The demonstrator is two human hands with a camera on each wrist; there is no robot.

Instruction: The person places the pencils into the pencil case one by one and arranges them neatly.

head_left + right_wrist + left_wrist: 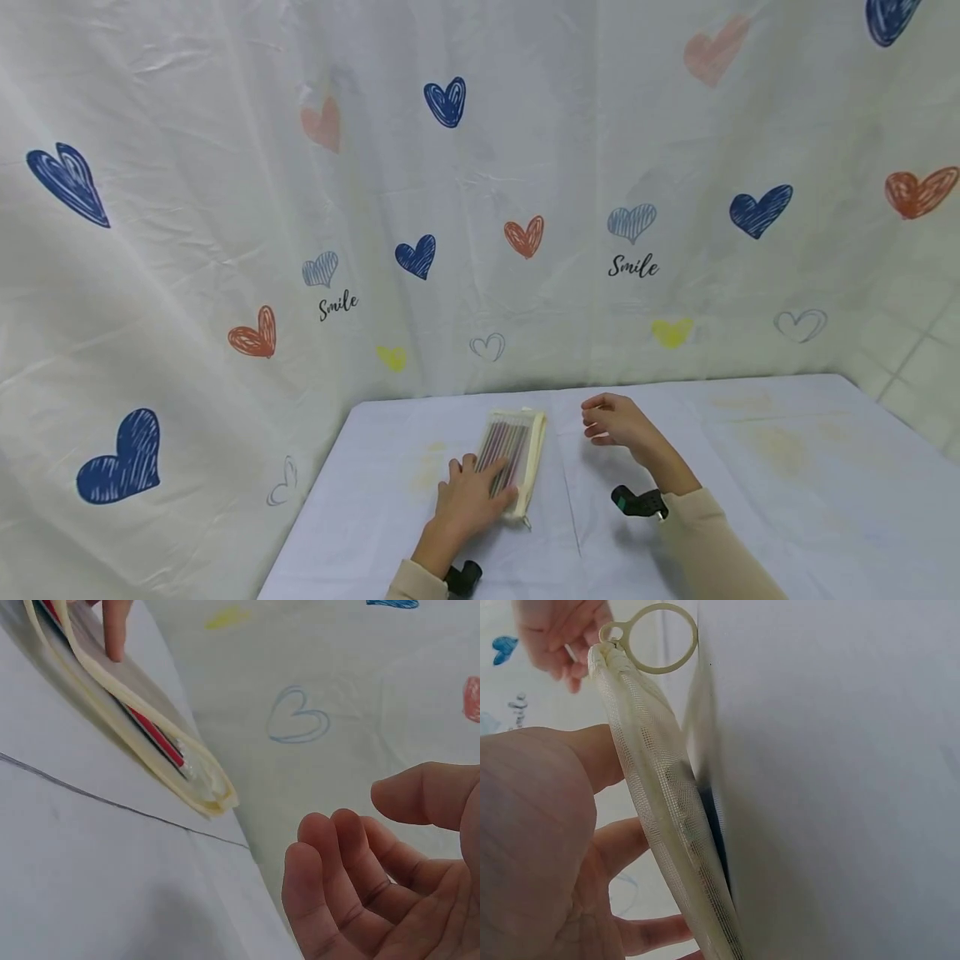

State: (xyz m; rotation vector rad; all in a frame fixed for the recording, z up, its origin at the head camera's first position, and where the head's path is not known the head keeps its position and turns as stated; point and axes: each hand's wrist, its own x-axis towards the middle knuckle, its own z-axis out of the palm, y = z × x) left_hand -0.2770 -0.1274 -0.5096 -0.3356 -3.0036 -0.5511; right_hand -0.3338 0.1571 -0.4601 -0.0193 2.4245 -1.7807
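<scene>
A cream mesh zip pouch (536,471) lies lengthwise on the table, with several thin pencil-like coloured sticks (506,435) showing through its top. My left hand (467,500) rests on the pouch with spread fingers. In the left wrist view, a pale pull ring (694,637) sits at the near end of the pouch's zip edge (660,780). My right hand (618,423) hovers to the right of the pouch, fingers loosely bent and holding nothing. From the right wrist, red and dark sticks (157,735) show inside the pouch's side.
A white cloth covers the table (750,467), with faint yellowish stains and a dark crease line right of the pouch. Behind it hangs a pale curtain (570,167) printed with hearts and "Smile". Tiled wall (926,333) shows at the far right.
</scene>
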